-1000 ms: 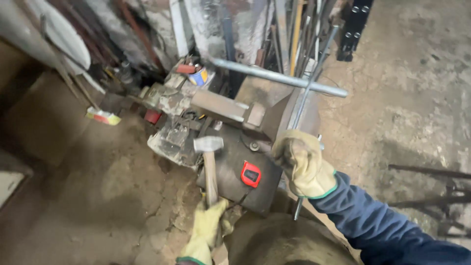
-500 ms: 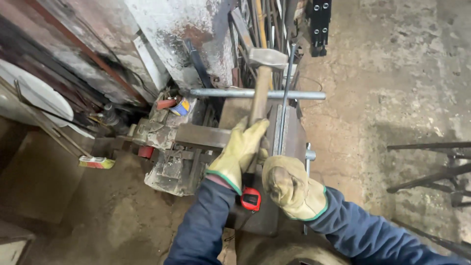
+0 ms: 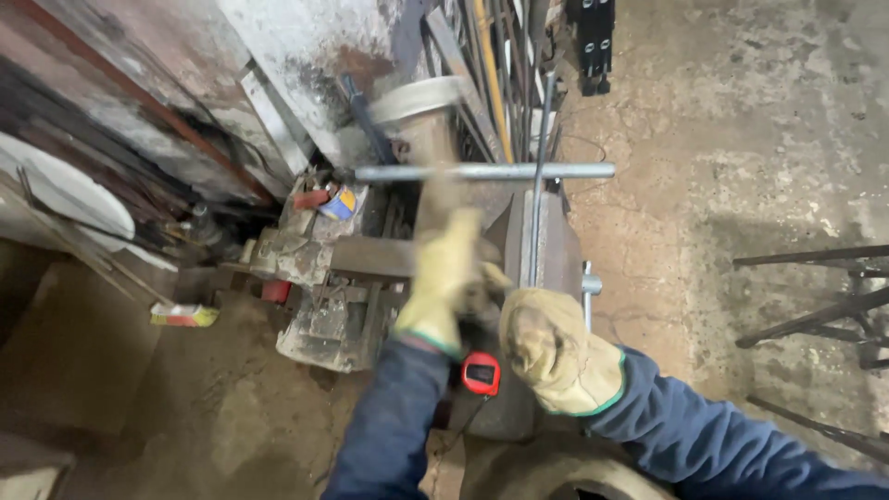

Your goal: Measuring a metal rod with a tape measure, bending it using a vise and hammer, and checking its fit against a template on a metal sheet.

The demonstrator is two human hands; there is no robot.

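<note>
You look down at a stained concrete floor in a cluttered workshop, with metal sheets and bars leaning against the wall ahead. In the middle stands a heavy bench vise, dark and worn, its long grey handle bar lying crosswise above its jaws. A thin metal rod stands upright, clamped in the vise. Just left of the vise sits a pile of rusty metal parts. Your left hand, in a yellowish work glove, is wrapped tight around the wooden handle of a hammer; both are blurred, and the hammer's grey head is raised above the vise, up near the leaning bars. Your right hand, gloved the same way, is curled at the near end of the vise, but whether it grips anything is hidden. Between your dark blue sleeves, a small red tape measure rests against the vise body.
</note>
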